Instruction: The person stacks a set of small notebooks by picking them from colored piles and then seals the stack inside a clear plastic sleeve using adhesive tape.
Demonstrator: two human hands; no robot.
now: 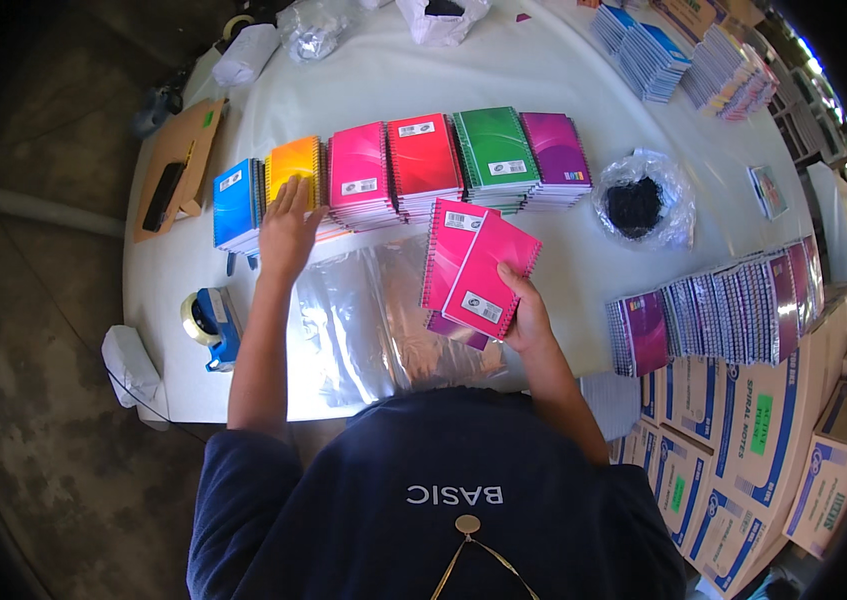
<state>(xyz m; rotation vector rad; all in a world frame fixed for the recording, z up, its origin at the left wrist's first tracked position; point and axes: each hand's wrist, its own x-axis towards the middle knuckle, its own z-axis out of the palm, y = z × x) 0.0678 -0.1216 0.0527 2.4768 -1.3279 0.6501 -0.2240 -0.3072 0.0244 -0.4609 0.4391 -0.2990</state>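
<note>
My right hand grips a small fan of spiral notebooks: two pink notebooks overlap, and the edge of a purple notebook shows below them. My left hand lies with fingers stretched over the yellow notebook stack; the thumb stands apart at its right side. In the same row are a blue stack, a pink stack, a red stack, a green stack and a purple stack. Shiny clear plastic sleeves lie flat between my arms.
A blue tape dispenser sits left of my left forearm, below a cardboard piece with a black phone. On the right are a plastic bag with dark contents, wrapped purple notebooks and cartons. More notebook piles stand far right.
</note>
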